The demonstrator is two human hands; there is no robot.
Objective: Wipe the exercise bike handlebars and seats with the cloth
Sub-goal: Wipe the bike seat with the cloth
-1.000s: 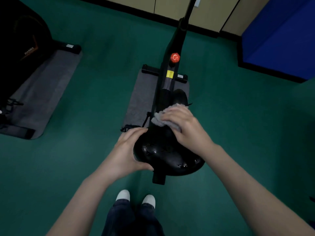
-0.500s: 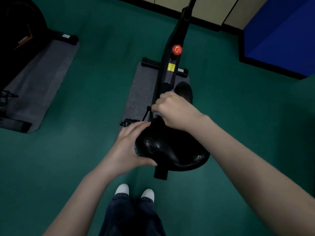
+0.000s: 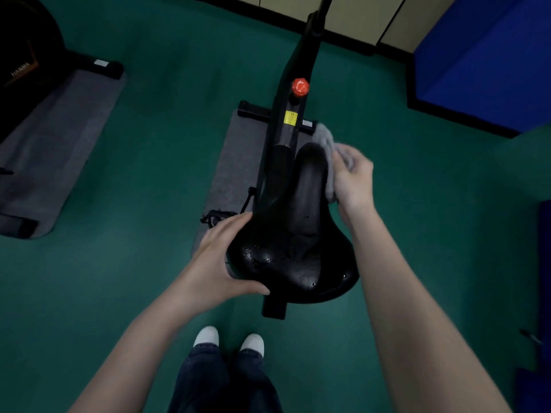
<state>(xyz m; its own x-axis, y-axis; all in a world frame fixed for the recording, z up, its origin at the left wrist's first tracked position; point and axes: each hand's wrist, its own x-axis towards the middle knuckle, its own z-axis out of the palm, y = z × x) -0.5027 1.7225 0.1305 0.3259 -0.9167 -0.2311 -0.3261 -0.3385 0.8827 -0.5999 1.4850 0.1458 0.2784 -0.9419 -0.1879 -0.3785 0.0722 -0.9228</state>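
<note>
**Q:** What markings can be read?
**A:** One. The second bike [image 3: 21, 40], far to the left of the left hand [image 3: 220, 257], carries lettering that reads "HANMA". The yellow label [image 3: 290, 117] on the bike [image 3: 298, 55], ahead of the right hand [image 3: 354, 180], has print too small to read.

**Q:** What are the quantities?
**A:** Bikes: two. Grey mats [image 3: 241, 162]: two, one under each bike. Red knob [image 3: 300, 87]: one, just beyond the label. Seat [image 3: 298, 234]: one in view. Cloth [image 3: 326, 144]: one. White shoes [image 3: 205, 336]: two, below the wrists.

**Q:** What are the hands doing?
**A:** The left hand clasps the seat's left rear edge, with the thumb along the back rim and the fingers along the side. The right hand is curled round the grey cloth and presses it against the right flank of the seat's narrow nose. Both hand and cloth are blurred.

**Q:** Where is the cloth?
**A:** Bunched in the right hand. A loose end sticks out past the fingertips, beside the seat tip.

**Q:** What else is nearby?
**A:** A pedal [image 3: 214, 219] lies just beyond the left fingertips. A blue pad [image 3: 483, 55] stands well to the right of the right hand. The floor [image 3: 149, 204] is green. The seat's wide rear shows glossy specks near the left palm.
</note>
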